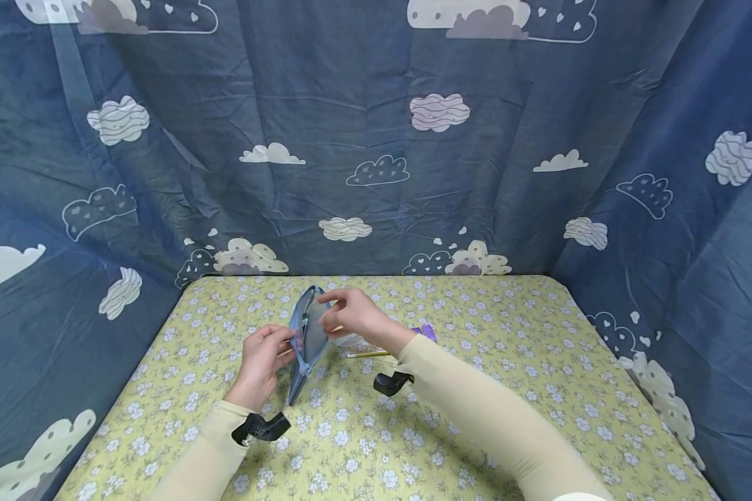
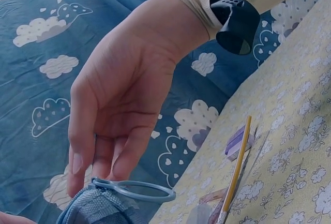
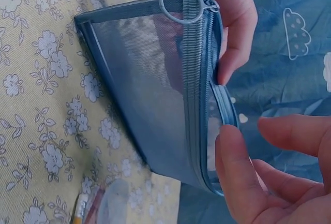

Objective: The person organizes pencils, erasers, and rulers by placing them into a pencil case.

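A blue mesh zip pouch [image 1: 314, 338] is held on edge above the table, its zipped mouth spread apart. My left hand [image 1: 262, 365] grips its left side, fingers at the rim near the middle. Over the mouth's far right side is my right hand [image 1: 358, 319], its fingers bent and spread. In the right wrist view, one finger of the right hand [image 3: 279, 177] is at the pouch's rim; whether it touches cannot be told. A round zip pull [image 3: 181, 4] hangs at the pouch's near end. What lies inside the pouch is not clearly visible.
Under the right forearm lie a yellow pencil [image 2: 238, 164], a purple-and-white block [image 2: 239, 142] and a clear, rounded item [image 3: 114, 203]. A floral cloth [image 1: 476, 390] covers the table. Cloud-printed blue curtains [image 1: 376, 139] stand behind it and at both sides.
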`<state>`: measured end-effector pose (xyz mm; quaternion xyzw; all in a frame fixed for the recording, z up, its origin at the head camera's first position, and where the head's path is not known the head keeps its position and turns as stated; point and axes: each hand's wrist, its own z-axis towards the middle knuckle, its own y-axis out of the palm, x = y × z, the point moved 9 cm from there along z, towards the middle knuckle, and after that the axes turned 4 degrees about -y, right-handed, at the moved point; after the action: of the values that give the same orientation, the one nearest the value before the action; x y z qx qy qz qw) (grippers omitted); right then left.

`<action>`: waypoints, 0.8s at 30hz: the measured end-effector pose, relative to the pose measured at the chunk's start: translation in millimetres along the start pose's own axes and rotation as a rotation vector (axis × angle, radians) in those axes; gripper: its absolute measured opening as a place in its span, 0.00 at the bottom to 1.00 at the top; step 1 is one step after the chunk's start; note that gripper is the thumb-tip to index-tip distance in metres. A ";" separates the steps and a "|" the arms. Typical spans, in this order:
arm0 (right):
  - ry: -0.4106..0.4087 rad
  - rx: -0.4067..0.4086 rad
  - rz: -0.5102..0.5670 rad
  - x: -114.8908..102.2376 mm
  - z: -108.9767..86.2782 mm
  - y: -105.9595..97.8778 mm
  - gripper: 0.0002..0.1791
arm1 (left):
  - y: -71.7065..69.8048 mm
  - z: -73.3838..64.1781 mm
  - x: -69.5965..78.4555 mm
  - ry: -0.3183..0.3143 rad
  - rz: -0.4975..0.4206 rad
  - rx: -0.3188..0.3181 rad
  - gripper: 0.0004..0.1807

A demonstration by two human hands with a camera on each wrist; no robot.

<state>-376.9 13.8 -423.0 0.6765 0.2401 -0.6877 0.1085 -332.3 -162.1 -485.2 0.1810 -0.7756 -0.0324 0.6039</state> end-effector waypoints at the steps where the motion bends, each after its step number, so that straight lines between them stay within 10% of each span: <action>1: -0.006 0.001 -0.005 -0.8 -1.0 -1.7 0.26 | 0.2 0.0 0.3 0.002 0.001 -0.002 0.04; 24: -0.011 0.058 -0.003 -9.7 -24.9 -45.3 0.26 | -0.2 -2.6 0.8 0.011 0.002 -0.021 0.04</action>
<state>-376.0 63.0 -404.4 0.6754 0.2204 -0.6981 0.0893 -330.0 -162.2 -483.8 0.1741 -0.7720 -0.0388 0.6100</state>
